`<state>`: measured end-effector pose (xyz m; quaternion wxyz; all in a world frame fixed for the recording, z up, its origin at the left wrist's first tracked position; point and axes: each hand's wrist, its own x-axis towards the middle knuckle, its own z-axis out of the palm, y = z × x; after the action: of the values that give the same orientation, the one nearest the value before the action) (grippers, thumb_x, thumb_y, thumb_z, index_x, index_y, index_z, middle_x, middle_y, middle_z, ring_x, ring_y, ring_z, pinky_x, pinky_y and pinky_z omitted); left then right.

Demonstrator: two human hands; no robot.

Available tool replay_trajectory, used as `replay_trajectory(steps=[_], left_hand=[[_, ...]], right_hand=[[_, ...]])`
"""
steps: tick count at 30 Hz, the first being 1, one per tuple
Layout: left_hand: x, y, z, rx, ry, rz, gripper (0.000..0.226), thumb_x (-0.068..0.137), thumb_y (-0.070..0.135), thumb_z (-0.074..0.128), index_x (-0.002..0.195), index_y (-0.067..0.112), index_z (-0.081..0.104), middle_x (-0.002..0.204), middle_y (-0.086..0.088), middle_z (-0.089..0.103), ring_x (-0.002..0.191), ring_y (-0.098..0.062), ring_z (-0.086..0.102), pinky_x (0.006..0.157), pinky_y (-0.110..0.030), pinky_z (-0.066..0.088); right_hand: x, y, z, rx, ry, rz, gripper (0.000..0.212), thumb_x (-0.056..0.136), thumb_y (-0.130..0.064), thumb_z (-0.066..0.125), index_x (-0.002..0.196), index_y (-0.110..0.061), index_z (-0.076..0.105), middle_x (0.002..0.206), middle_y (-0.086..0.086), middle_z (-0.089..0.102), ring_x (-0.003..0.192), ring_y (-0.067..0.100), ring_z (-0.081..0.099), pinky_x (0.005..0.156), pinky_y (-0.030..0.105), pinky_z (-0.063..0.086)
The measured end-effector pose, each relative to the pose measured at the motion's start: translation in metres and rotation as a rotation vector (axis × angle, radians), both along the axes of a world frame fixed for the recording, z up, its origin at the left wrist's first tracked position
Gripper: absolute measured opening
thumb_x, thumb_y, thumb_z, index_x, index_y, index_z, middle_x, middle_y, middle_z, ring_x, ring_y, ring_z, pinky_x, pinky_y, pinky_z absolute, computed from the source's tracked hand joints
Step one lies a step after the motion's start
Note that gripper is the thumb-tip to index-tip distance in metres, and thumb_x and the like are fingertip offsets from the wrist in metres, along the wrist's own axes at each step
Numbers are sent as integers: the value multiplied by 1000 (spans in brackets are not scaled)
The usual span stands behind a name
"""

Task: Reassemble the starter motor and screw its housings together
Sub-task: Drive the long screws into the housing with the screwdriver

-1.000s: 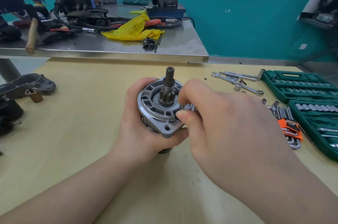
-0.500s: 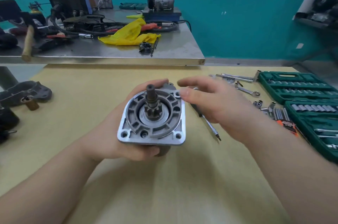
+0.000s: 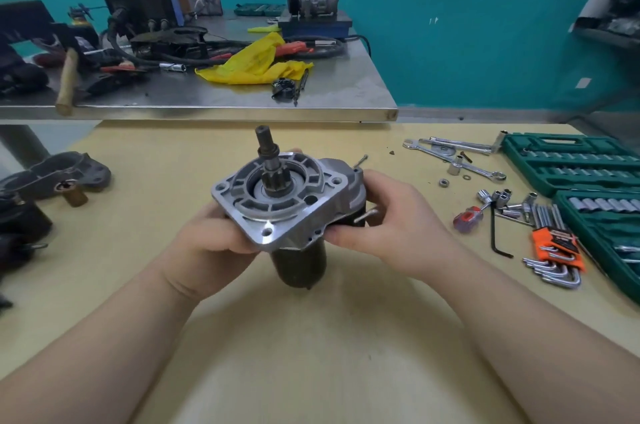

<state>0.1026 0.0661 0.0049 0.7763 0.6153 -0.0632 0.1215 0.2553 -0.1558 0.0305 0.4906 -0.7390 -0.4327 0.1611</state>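
The starter motor (image 3: 277, 205) is held above the yellow table (image 3: 311, 354), tilted, with its grey aluminium flange and pinion shaft facing up and its dark cylindrical body hanging below. My left hand (image 3: 207, 243) grips the flange's left side from underneath. My right hand (image 3: 391, 229) grips the right side of the housing, thumb at the lower edge. A long thin bolt (image 3: 360, 160) sticks out behind the housing by my right fingers. A dark end housing (image 3: 59, 174) lies at the table's left edge.
Wrenches (image 3: 450, 153), loose sockets (image 3: 502, 198), a red-handled screwdriver (image 3: 467, 219) and hex keys (image 3: 554, 250) lie right of the motor. Two green socket cases (image 3: 571, 160) sit at the far right. A steel bench (image 3: 242, 104) with tools and a yellow rag stands behind.
The motor has been turned and tilted in my left hand. My right hand left the flange face, hovered open, and now grips the housing's right side.
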Motion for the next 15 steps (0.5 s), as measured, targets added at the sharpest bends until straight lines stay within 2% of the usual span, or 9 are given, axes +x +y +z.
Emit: replay_trajectory(steps=[1, 2, 5, 7, 9, 11, 12, 14, 15], left_hand=[[1, -6, -1, 19, -56, -8, 70, 68, -2, 58, 134, 14, 73, 132, -6, 75, 124, -26, 69, 103, -38, 57], [-2, -17, 2, -6, -34, 6, 65, 69, 4, 55, 130, 16, 76, 129, -5, 76, 122, -26, 70, 101, -38, 57], [-5, -25, -14, 32, -45, 87, 56, 74, 8, 63, 128, 17, 76, 127, -11, 75, 118, -32, 70, 100, -43, 56], [-5, -30, -15, 195, -15, 185, 54, 79, 9, 74, 133, 11, 70, 133, -15, 73, 125, -35, 67, 103, -46, 54], [-2, -30, -17, 270, 22, 256, 60, 81, 13, 83, 138, 7, 65, 138, -16, 71, 131, -36, 66, 108, -53, 54], [2, -34, -17, 279, 34, 273, 63, 82, 14, 84, 141, 2, 63, 139, -19, 70, 132, -40, 64, 111, -61, 52], [5, -36, -15, 245, 65, 277, 63, 82, 13, 83, 141, 0, 62, 137, -22, 69, 132, -43, 63, 111, -66, 50], [6, -34, -19, 265, 47, 290, 64, 81, 12, 82, 139, -2, 61, 135, -26, 68, 131, -48, 61, 110, -70, 48], [6, -32, -18, 240, 45, 288, 64, 80, 11, 83, 139, 0, 62, 135, -25, 68, 131, -47, 61, 111, -69, 48]], right_hand=[[-5, -1, -4, 15, -26, -61, 56, 69, -55, 89, 119, -51, 65, 118, -26, 74, 103, 5, 72, 84, 45, 61], [-9, -3, -8, 38, -38, -115, 57, 65, -58, 89, 116, -50, 65, 116, -26, 74, 98, 6, 72, 79, 43, 61], [-23, -4, -15, 104, -40, -198, 58, 59, -64, 90, 108, -49, 63, 112, -23, 74, 81, 14, 72, 71, 42, 61], [-28, -3, -18, 149, -34, -210, 56, 60, -62, 90, 106, -49, 62, 110, -23, 75, 80, 12, 72, 69, 40, 61], [-28, -4, -20, 164, -7, -193, 56, 62, -59, 91, 108, -47, 63, 111, -21, 75, 83, 14, 73, 71, 45, 62], [-20, -6, -19, 132, 38, -120, 61, 61, -62, 91, 113, -46, 62, 115, -17, 74, 80, 26, 69, 68, 49, 59], [-13, -9, -18, 108, 59, -69, 65, 60, -66, 90, 116, -46, 63, 116, -17, 72, 73, 27, 62, 63, 44, 53], [2, -16, -15, 81, 78, 31, 69, 62, -69, 88, 123, -47, 64, 109, -18, 65, 65, 16, 46, 59, 25, 42], [8, -19, -14, 65, 74, 61, 66, 65, -67, 86, 124, -49, 64, 105, -16, 62, 65, 13, 44, 59, 21, 41]])
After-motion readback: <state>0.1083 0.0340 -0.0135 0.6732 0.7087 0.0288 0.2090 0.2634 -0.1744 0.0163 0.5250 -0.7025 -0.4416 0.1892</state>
